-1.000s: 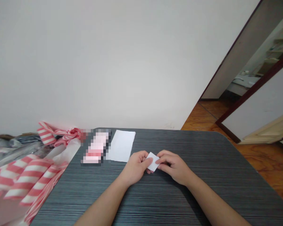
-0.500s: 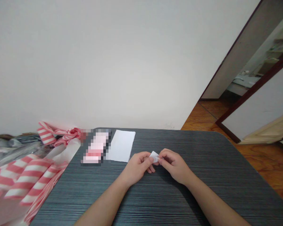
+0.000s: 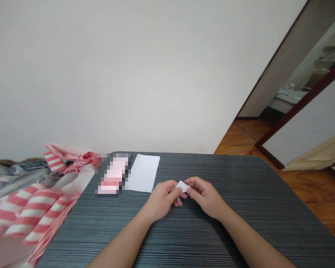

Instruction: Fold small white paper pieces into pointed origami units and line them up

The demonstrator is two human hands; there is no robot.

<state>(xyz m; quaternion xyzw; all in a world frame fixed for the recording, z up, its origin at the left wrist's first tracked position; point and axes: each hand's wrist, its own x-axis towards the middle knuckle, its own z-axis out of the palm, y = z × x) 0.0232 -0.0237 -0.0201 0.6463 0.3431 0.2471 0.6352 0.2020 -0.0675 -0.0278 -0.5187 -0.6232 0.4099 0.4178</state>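
A small folded piece of white paper (image 3: 182, 185) is held just above the dark table, between my two hands. My left hand (image 3: 164, 197) pinches its left side, thumb on top and fingers curled beneath. At the right side, my right hand (image 3: 205, 195) grips it between thumb and fingertips. The paper comes to a point at the top, with crease lines on its face; its lower and outer parts are hidden by my fingers. A stack of white paper sheets (image 3: 144, 173) lies on the table beyond my left hand.
The dark wood-grain table (image 3: 254, 208) stands against a white wall (image 3: 156, 74). A blurred-out pinkish rectangular object (image 3: 114, 173) lies left of the sheets. Red-and-white striped cloth (image 3: 36, 208) is heaped beyond the left edge. On the right are wooden flooring (image 3: 234, 137) and a doorway.
My right fingers have shifted slightly on the folded paper, and its visible part now looks more like a triangle. Both forearms stay nearly where they were.
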